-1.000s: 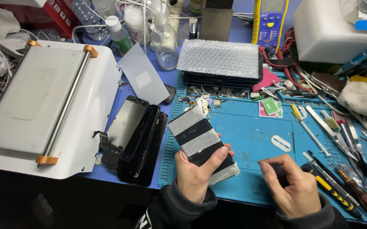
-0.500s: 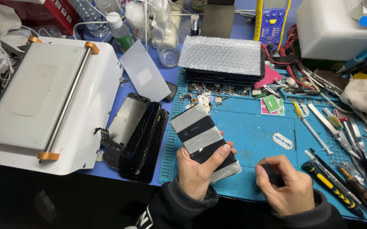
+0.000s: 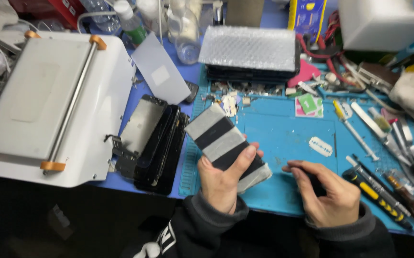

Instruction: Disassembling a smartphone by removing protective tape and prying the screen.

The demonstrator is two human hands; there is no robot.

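2 hands low over blue mat (image 3: 283, 138), left hand (image 3: 223, 184) clamped on grey-and-black striped slab (image 3: 223, 141) tilted above mat's left edge, right hand (image 3: 326, 193) curled around small dark item, possibly a phone part, razor blade (image 3: 320, 146) nearby

A mat (image 3: 288, 138) lay on the bench, to the right of a machine (image 3: 49, 105). Between them a stack of screens (image 3: 156, 143) rested at the mat's left edge. The left hand (image 3: 223, 181) held a panel (image 3: 226, 143) over the mat's near left part; the right hand (image 3: 326, 193) was just right of it, near the front edge. A blade (image 3: 320, 146) lay on the mat behind the right hand. Screwdrivers (image 3: 383, 191) lay right of that hand. A wrapped stack (image 3: 250, 50) sat at the mat's far edge, bottles (image 3: 188, 28) behind and left of it.
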